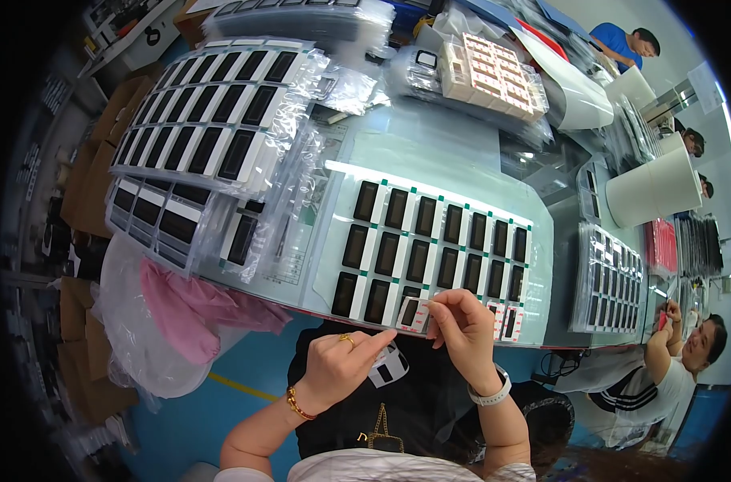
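On the table's near edge lies a pale sheet (406, 193) with rows of dark rectangular panels, each beside a white strip with green tabs. Over its front row is a small white sticker (414, 314) with red marks and a dark window. My right hand (464, 328) is closed in a pinch at the sticker's right edge. From the left, my left hand (339, 369) reaches in with its index finger stretched to the sticker's lower left corner. Its other fingers are curled, and its thumb is hidden. Similar red-marked stickers (511, 322) sit at the row's right end.
Stacked trays of dark panels (209, 112) fill the left side. A pink cloth (185, 313) lies beside plastic bags below them. At the back stands a beige block stack (494, 76); another panel stack (610, 277) is to the right, near a seated person (663, 369).
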The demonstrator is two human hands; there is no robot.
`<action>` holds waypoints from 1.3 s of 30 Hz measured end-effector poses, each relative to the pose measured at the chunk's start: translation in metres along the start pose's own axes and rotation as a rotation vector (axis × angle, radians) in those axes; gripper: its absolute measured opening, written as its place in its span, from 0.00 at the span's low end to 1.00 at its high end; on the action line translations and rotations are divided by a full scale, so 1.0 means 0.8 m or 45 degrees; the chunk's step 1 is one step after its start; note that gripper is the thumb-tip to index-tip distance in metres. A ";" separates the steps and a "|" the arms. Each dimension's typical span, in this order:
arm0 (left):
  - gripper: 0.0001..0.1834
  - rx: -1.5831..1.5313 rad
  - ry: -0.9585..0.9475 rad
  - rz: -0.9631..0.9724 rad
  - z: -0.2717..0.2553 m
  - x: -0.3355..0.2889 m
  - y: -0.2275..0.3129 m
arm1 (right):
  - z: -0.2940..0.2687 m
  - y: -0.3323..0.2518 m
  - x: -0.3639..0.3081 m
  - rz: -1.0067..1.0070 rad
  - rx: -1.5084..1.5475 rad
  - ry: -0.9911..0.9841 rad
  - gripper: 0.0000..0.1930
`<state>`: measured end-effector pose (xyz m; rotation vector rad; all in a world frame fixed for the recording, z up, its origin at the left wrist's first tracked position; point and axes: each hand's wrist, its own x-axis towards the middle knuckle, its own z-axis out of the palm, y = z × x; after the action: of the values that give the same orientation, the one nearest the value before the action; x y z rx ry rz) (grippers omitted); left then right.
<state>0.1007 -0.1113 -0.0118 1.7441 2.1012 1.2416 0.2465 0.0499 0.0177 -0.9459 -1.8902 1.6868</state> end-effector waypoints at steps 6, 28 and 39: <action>0.21 0.056 -0.020 0.019 0.003 -0.002 -0.003 | 0.000 0.001 0.001 -0.017 -0.034 0.006 0.03; 0.22 0.024 -0.063 0.062 0.008 0.010 0.003 | -0.001 0.004 0.001 -0.067 -0.103 0.039 0.02; 0.22 0.031 -0.126 -0.043 0.001 0.008 0.016 | -0.003 -0.008 0.016 -0.599 -0.765 0.157 0.09</action>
<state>0.1091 -0.1058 -0.0016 1.7348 2.0895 1.1013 0.2386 0.0605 0.0227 -0.6959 -2.3462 0.7871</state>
